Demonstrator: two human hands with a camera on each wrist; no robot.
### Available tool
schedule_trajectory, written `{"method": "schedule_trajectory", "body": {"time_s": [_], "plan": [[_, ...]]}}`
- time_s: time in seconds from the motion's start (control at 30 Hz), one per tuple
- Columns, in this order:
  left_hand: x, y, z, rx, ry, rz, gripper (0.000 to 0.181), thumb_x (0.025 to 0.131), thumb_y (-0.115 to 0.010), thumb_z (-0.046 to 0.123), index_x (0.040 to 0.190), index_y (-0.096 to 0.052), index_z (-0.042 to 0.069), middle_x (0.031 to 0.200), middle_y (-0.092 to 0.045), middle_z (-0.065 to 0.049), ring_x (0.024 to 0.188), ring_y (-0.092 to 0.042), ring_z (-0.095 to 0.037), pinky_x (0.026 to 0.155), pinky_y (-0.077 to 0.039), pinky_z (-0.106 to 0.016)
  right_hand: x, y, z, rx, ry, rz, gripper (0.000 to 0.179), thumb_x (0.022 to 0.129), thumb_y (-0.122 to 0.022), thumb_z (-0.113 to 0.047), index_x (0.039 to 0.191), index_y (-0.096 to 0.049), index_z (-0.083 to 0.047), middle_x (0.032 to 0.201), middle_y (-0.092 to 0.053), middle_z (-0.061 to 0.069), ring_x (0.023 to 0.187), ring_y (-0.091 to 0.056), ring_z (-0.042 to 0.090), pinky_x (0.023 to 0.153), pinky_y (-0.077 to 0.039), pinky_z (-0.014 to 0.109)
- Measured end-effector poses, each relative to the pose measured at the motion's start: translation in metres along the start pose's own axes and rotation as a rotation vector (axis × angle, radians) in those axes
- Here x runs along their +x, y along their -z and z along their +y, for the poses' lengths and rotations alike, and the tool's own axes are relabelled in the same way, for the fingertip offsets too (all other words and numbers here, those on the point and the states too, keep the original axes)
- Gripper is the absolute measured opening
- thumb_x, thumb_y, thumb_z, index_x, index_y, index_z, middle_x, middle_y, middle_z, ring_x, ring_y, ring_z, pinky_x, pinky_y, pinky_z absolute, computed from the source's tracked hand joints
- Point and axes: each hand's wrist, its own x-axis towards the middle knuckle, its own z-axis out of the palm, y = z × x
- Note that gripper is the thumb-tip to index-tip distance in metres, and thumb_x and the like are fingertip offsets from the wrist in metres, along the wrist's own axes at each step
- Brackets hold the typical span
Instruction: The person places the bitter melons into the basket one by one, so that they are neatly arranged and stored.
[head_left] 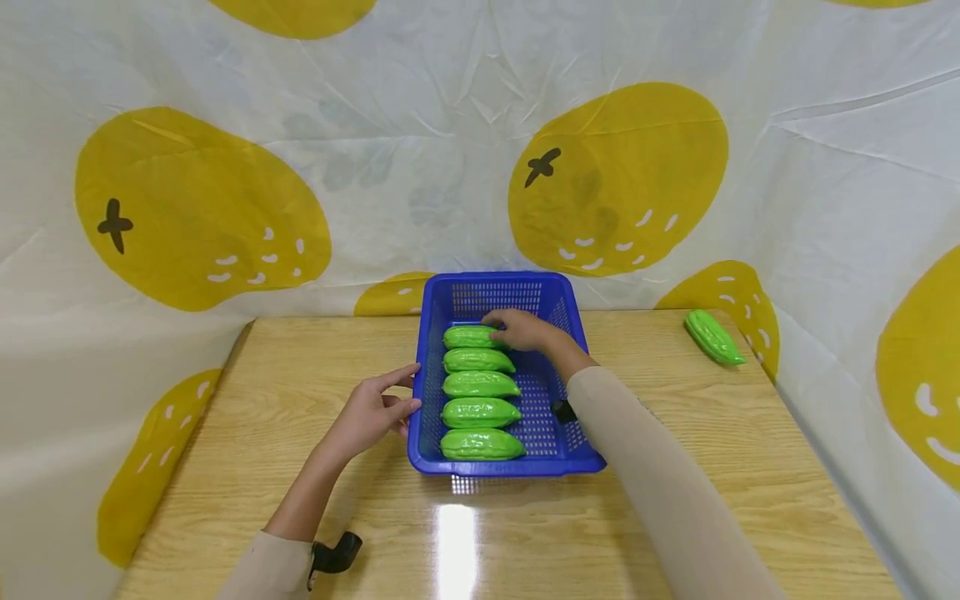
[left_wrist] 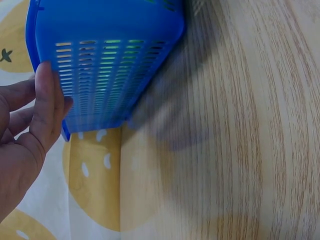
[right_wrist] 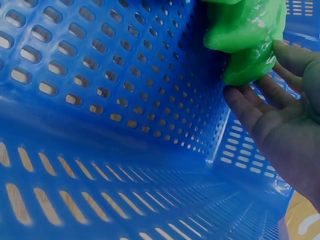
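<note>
A blue plastic basket (head_left: 504, 468) holds several glossy green bitter melons, lined up in a column along its left side with tips pointing right. My right hand (head_left: 522, 328) reaches inside and grips the tip end of the farthest bitter melon (head_left: 467, 337). In the right wrist view, the thumb lies on one side of that bitter melon (right_wrist: 250, 64) and the fingers on the other. My left hand (head_left: 372, 408) holds the basket's left rim. Its fingers lie against the rim and outer wall (left_wrist: 107, 22) in the left wrist view.
One more bitter melon (head_left: 712, 337) lies on the wooden table (head_left: 322, 350) near the far right corner. Behind the table hangs a white cloth (head_left: 420, 183) printed with yellow fruit. Black wrist mounts (head_left: 336, 553) stick out from the sleeves.
</note>
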Motion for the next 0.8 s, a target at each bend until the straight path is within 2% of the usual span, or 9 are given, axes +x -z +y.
{"method": "schedule_trajectory", "body": {"time_s": [0.23,0.47,0.8], "plan": [[0.001,0.0,-0.001,0.01,-0.005,0.004,0.061,0.098,-0.067,0.0,0.155,-0.047,0.007,0.132,-0.06,-0.022,0.066,-0.071,-0.02,0.065,-0.066,-0.047,0.0,-0.001,-0.003,-0.012,0.007,0.006,0.043,0.107,-0.053,-0.015,0.148,-0.052,-0.001,0.147,-0.057,0.023,0.139,-0.052,0.038,0.116,-0.046,0.051],[0.001,0.001,-0.001,-0.002,-0.02,-0.008,0.06,0.098,-0.067,0.0,0.155,-0.046,0.004,0.133,-0.059,-0.025,0.067,-0.071,-0.02,0.069,-0.063,-0.056,-0.001,0.001,-0.004,0.003,0.015,-0.008,0.046,0.107,-0.055,-0.015,0.15,-0.049,0.0,0.149,-0.054,0.024,0.14,-0.05,0.04,0.116,-0.046,0.053],[0.002,0.001,-0.002,-0.01,-0.022,-0.006,0.06,0.098,-0.067,0.0,0.154,-0.047,0.004,0.133,-0.059,-0.026,0.067,-0.07,-0.02,0.067,-0.064,-0.054,-0.006,0.017,-0.006,0.031,0.015,0.027,0.05,0.105,-0.06,-0.016,0.152,-0.048,-0.003,0.151,-0.052,0.025,0.142,-0.048,0.041,0.115,-0.046,0.055]]}}
